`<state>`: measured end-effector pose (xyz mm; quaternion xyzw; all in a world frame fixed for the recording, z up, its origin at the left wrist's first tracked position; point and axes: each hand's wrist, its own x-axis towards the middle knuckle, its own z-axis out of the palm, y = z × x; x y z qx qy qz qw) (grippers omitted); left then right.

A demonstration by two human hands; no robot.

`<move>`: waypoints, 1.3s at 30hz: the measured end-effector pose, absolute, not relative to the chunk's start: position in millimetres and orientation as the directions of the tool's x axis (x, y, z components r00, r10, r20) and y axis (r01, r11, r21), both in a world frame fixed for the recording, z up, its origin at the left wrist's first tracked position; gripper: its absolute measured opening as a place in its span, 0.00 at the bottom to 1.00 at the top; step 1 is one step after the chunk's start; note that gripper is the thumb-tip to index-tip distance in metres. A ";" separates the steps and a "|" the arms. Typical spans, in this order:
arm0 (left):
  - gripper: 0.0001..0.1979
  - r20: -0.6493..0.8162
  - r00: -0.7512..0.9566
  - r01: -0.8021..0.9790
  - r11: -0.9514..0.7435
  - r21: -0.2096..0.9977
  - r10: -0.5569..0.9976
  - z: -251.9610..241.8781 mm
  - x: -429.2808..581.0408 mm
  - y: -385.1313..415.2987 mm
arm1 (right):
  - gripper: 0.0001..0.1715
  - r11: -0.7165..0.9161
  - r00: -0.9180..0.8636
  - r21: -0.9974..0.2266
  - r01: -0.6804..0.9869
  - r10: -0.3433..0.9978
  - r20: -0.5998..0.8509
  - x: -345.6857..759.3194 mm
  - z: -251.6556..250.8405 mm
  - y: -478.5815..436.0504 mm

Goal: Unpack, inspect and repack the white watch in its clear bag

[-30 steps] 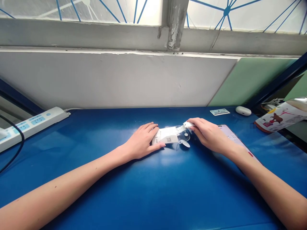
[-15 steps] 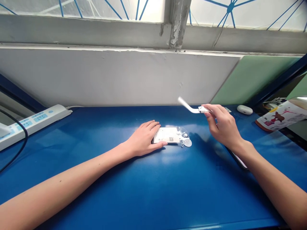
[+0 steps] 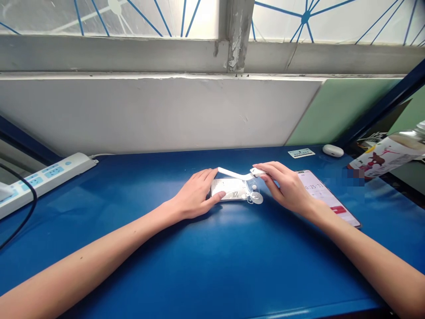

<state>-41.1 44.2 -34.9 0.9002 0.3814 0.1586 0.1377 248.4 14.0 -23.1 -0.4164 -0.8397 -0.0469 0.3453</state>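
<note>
A small clear plastic packet [image 3: 235, 190] with a white label lies flat on the blue table [image 3: 212, 257]. My left hand [image 3: 196, 191] rests on its left end, fingers flat and thumb along its near edge. My right hand [image 3: 284, 186] pinches a thin white tool [image 3: 239, 174] by its handle. The tool's long white end reaches left over the packet's far edge, close to my left fingertips. A small round white piece [image 3: 256, 199] sits at the packet's right end.
A phone [image 3: 327, 197] with a lit screen lies just right of my right hand. Behind it are a white card [image 3: 301, 153] and a white earbud case [image 3: 333, 150]. A power strip [image 3: 43, 175] with a black cable sits far left. A printed bottle [image 3: 388, 159] lies at right.
My right hand lifted the white tool up and away from the packet, then brought it back down onto the packet's far edge. My left hand stayed pressed on the packet.
</note>
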 end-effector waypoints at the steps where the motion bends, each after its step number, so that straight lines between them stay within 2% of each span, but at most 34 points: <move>1: 0.33 0.219 0.656 0.613 -0.679 0.404 0.723 -34.0 -41.1 44.1 | 0.18 0.655 -0.421 -0.226 0.721 0.673 0.608 246.8 -21.9 12.4; 4: 0.30 0.422 0.633 0.434 -0.749 0.500 0.649 -28.1 -38.4 40.9 | 0.17 0.677 -0.435 -0.264 0.687 0.675 0.597 241.6 -16.4 8.4; 7: 0.27 0.553 0.613 0.292 -0.812 0.505 0.565 -19.0 -32.5 33.1 | 0.17 0.725 -0.488 -0.259 0.639 0.641 0.593 235.3 -8.9 7.2; 11: 0.27 0.663 0.499 0.293 -0.829 0.476 0.558 -10.2 -25.2 21.9 | 0.16 0.795 -0.561 -0.204 0.571 0.559 0.610 225.4 5.6 10.8; 14: 0.34 0.772 0.354 0.284 -0.847 0.449 0.528 -4.1 -22.6 16.7 | 0.15 0.826 -0.576 -0.175 0.535 0.509 0.640 218.5 18.1 17.3; 17: 0.30 0.858 0.176 0.470 -0.807 0.356 0.482 1.9 -20.5 15.1 | 0.13 0.833 -0.582 -0.205 0.514 0.514 0.630 211.3 28.8 24.9; 19: 0.20 0.821 0.223 0.534 -0.770 0.348 0.525 2.6 -18.6 16.2 | 0.11 0.824 -0.560 -0.266 0.500 0.542 0.626 205.0 34.9 28.1; 21: 0.17 0.730 0.342 0.491 -0.775 0.398 0.592 0.2 -16.5 18.1 | 0.08 0.815 -0.539 -0.353 0.459 0.572 0.618 197.8 40.6 28.8; 23: 0.14 0.642 0.448 0.410 -0.782 0.470 0.622 -2.9 -14.8 19.3 | 0.06 0.778 -0.475 -0.472 0.415 0.628 0.616 191.0 45.2 27.1; 26: 0.10 0.520 0.494 0.296 -0.697 0.653 0.697 -2.3 -12.6 16.7 | 0.07 0.676 -0.375 -0.677 0.292 0.732 0.569 183.6 47.5 23.8; 29: 0.13 0.354 0.560 0.182 -0.527 0.830 0.750 5.5 -9.2 10.2 | 0.10 0.539 -0.310 -0.833 0.126 0.819 0.483 178.9 43.4 23.9; 33: 0.18 0.132 0.634 0.024 -0.189 0.982 0.762 12.9 -2.4 4.6 | 0.15 0.335 -0.273 -0.941 -0.047 0.902 0.334 171.9 33.7 31.0; 36: 0.20 0.009 0.713 -0.138 0.127 0.982 0.701 11.8 1.4 4.7 | 0.17 0.114 -0.334 -0.971 -0.208 0.925 0.180 164.9 29.2 36.9; 39: 0.19 -0.038 0.745 -0.242 0.322 0.915 0.666 8.3 2.7 5.7 | 0.18 -0.062 -0.411 -0.933 -0.354 0.906 0.096 159.5 27.9 38.4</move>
